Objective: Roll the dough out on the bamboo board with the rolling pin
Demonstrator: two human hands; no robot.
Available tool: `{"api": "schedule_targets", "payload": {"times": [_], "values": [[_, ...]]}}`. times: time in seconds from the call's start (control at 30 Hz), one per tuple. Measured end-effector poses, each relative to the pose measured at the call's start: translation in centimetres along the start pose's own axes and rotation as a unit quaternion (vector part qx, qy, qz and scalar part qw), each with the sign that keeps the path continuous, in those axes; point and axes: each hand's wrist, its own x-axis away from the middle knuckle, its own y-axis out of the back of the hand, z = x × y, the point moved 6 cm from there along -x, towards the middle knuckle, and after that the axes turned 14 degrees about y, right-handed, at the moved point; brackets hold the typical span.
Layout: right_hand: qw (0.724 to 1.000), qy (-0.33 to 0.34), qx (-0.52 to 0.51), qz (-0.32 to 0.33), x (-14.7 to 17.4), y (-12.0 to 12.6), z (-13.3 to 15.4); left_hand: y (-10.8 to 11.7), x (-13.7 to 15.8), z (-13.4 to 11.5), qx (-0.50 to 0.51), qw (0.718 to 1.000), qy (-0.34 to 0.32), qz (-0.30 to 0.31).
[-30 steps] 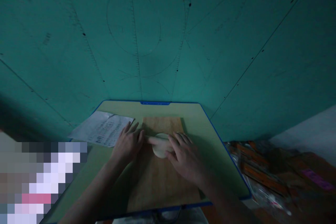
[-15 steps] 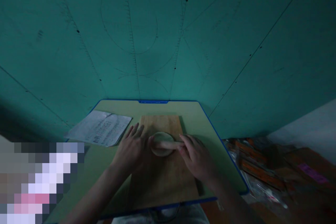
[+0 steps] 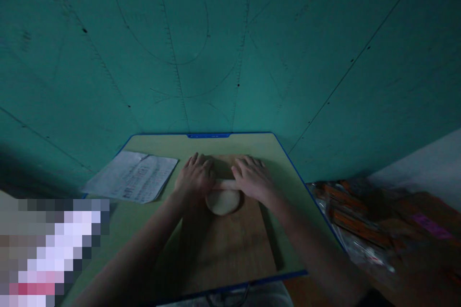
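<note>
A pale rolling pin point(image 3: 226, 184) lies crosswise over the far edge of a round, flat piece of dough point(image 3: 224, 202). The dough rests on a wooden board point(image 3: 230, 244). My left hand point(image 3: 196, 175) is laid over the pin's left end, fingers curving forward past it. Over the right end, my right hand point(image 3: 252, 175) bears down in the same way, its thumb toward the middle. Both ends of the pin are hidden under my palms, and only its middle shows.
The board lies on a light table point(image 3: 162, 144) with a blue rim, set against a green wall point(image 3: 223, 57). Printed paper sheets point(image 3: 133, 177) lie at the table's left. On the floor at right are plastic-wrapped orange things point(image 3: 356, 230) and a cardboard box.
Both hands and the rolling pin have moved away from me, from the dough's middle to its far edge. More of the dough's near part shows. The view has shifted slightly.
</note>
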Motion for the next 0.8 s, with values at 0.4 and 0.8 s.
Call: {"api": "schedule_targets", "payload": {"times": [0.4, 0.8], "values": [[0.996, 0.009, 0.039, -0.077, 2.8, -1.4, 1.8, 1.4, 2.5, 0.2, 0.012, 0.996, 0.041, -0.077], [0.990, 0.105, 0.037, -0.090, 6.5, -1.6, 4.3, 1.9, 8.1, 0.2, 0.065, 0.994, 0.047, -0.075]]}}
